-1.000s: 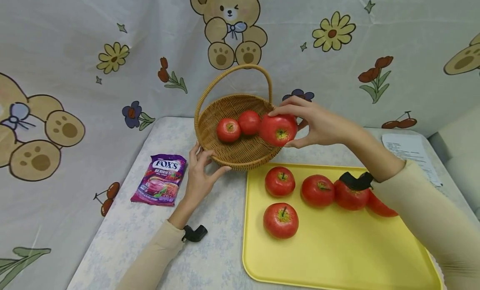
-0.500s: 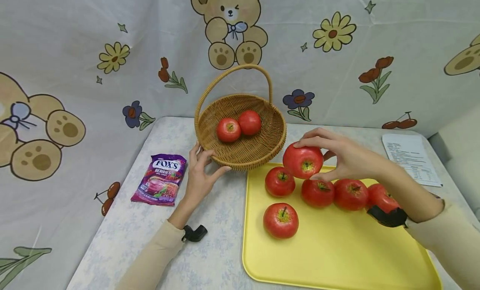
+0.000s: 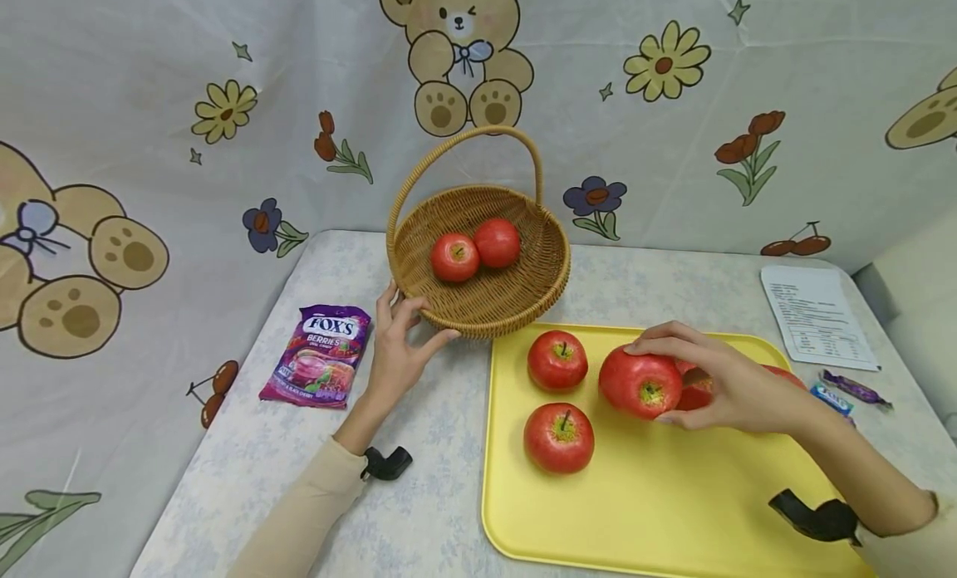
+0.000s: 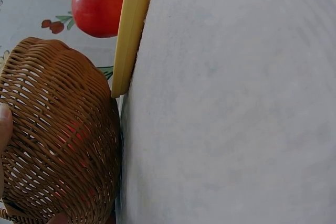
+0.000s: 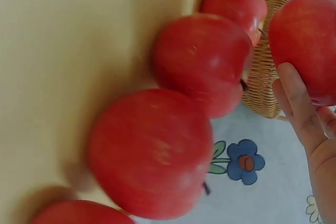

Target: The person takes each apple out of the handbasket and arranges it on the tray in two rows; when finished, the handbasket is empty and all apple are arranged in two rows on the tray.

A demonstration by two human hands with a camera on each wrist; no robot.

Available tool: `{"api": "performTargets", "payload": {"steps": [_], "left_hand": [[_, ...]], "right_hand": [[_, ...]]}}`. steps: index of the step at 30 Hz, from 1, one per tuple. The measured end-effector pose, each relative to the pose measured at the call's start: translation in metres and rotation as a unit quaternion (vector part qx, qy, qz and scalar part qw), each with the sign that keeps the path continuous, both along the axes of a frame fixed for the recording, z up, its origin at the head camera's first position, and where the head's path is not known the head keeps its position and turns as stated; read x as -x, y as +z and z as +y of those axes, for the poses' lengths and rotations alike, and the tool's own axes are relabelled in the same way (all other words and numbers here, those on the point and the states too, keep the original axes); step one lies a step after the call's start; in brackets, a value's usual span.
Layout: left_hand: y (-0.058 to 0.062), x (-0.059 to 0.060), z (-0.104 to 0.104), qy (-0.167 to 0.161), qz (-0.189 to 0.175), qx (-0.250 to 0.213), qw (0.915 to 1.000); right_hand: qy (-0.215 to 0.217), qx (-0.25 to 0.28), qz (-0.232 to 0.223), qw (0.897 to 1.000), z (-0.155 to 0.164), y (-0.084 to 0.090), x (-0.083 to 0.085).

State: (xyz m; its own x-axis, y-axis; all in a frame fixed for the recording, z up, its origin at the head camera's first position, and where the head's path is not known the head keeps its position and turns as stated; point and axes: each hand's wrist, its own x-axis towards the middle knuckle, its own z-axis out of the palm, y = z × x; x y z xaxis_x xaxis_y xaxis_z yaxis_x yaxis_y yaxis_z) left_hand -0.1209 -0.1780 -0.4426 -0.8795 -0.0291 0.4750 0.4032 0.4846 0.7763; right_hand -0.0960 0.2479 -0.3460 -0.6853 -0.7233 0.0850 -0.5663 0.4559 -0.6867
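My right hand (image 3: 721,383) grips a red apple (image 3: 640,383) between thumb and fingers, above the yellow tray (image 3: 673,511). The held apple partly hides other apples behind it. Two more apples (image 3: 557,360) (image 3: 559,438) stand at the tray's left side. In the right wrist view, an apple (image 5: 152,153) sits in a row of several on the tray. My left hand (image 3: 399,345) holds the wicker basket (image 3: 516,312) at its front left edge; its fingertips (image 4: 5,113) touch the outer weave in the left wrist view. Two apples (image 3: 454,257) (image 3: 497,243) lie inside the basket.
A purple candy bag (image 3: 317,356) lies left of my left hand. A printed sheet (image 3: 818,316) is at the back right, with wrapped candies (image 3: 856,389) near it. A patterned cloth (image 3: 314,80) hangs behind the table. The basket's tall handle (image 3: 449,142) arches upward.
My right hand has carried the apple from the basket's right side rightward and toward me, over the tray. The left hand and basket have stayed in place. Wrapped candies have come into sight.
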Motion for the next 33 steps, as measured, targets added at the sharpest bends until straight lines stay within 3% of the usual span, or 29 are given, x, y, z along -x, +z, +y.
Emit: {"api": "performTargets", "payload": {"steps": [9, 15, 23, 33], "left_hand": [[0.0, 0.001, -0.002, 0.003, -0.005, -0.001, 1.0], [-0.001, 0.001, -0.001, 0.005, -0.014, -0.002, 0.9999], [-0.003, 0.001, -0.002, 0.01, -0.02, -0.005, 0.9997], [-0.003, 0.001, 0.0, 0.007, -0.018, -0.007, 0.9998]], "right_hand": [[-0.008, 0.022, -0.002, 1.0, 0.01, -0.026, -0.033], [-0.005, 0.05, -0.05, 0.997, 0.013, -0.045, -0.047], [-0.007, 0.064, -0.06, 0.996, 0.013, -0.06, -0.05], [-0.041, 0.023, -0.075, 0.996, 0.013, -0.066, -0.055]]}}
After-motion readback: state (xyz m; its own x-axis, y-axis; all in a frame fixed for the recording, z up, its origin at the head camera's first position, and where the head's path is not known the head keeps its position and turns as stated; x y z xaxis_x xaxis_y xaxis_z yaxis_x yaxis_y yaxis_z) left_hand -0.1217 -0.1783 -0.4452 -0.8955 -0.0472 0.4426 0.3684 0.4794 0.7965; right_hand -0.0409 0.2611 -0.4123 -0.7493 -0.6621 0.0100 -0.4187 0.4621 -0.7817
